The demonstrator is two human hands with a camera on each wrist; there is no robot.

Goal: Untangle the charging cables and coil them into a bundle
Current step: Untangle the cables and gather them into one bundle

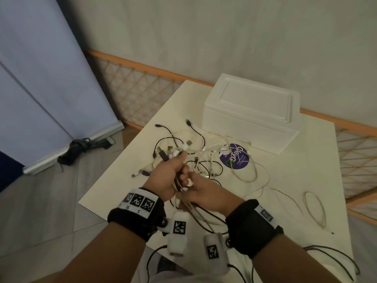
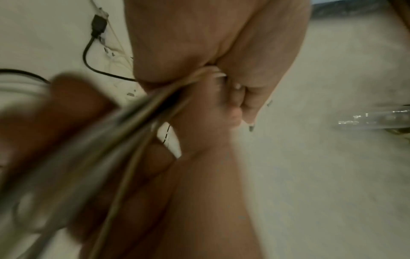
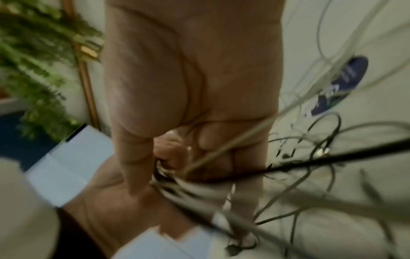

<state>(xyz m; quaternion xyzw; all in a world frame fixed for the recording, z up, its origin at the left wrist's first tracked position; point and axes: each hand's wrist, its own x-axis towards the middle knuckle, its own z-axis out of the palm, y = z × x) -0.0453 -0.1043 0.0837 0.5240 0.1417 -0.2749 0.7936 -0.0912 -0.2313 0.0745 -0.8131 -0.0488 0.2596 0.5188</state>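
My left hand (image 1: pixel 166 176) is fisted around a gathered sheaf of charging cables (image 1: pixel 177 186). Plug ends (image 1: pixel 170 154) stick out past the knuckles toward the far edge of the counter (image 1: pixel 114 180). The left wrist view confirms it: fingers curled tight, strands (image 2: pixel 155 98) running out of the fist toward the camera.

My right hand (image 1: pixel 204 193) sits just beside the left, touching it, fingers curled around the same strands a little nearer to me. In the right wrist view a pale strand (image 3: pixel 221 149) and a black one (image 3: pixel 310 163) cross the curled fingers. That view is blurred, so I cannot count the strands held.

Held section: long axis runs from the near edge, under my wrists, up through both fists toward the far edge. Tails hang off the near edge below my forearms.

Loose tangle (image 1: pixel 195 152) lies on the counter beyond both hands, toward the far edge, black and white loops overlapping. It spreads right across a purple round sticker (image 1: pixel 234 158). A white foam box (image 1: pixel 251 113) stands at the far edge, apart from the tangle. One thin pale loop (image 1: pixel 314 209) lies alone near the right edge, closer to my right hand.

Judgement: left hand anchors; right hand is better placed to slide along the strands or draw in slack from the right.
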